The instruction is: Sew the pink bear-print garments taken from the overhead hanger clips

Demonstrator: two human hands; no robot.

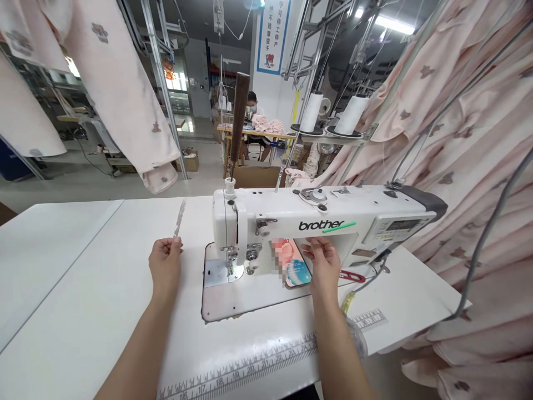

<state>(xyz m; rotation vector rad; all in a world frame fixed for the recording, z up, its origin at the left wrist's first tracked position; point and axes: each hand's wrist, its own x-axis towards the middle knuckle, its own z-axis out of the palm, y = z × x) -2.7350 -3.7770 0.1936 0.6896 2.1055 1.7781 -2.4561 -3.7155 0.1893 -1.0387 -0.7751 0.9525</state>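
My left hand [165, 261] is above the white table, left of the sewing machine, with thumb and fingers closed in a pinch. A narrow grey patterned strip [180, 218] runs away from its fingertips; whether they grip it I cannot tell. My right hand [323, 260] reaches under the arm of the white Brother sewing machine [275, 214], fingers loosely bent and a little apart. Beside those fingers a phone [296, 265] with a colourful screen rests on the machine bed [254, 294]. Red-handled snips [352, 276] lie just right of my right wrist.
Printed ruler marks [250, 369] run along the front of the table [83, 289]. White thread cones [311, 113] stand behind the machine. Pink patterned fabric [470, 166] hangs at right, and more fabric [120, 89] at upper left. A person [252, 103] sits at a far table.
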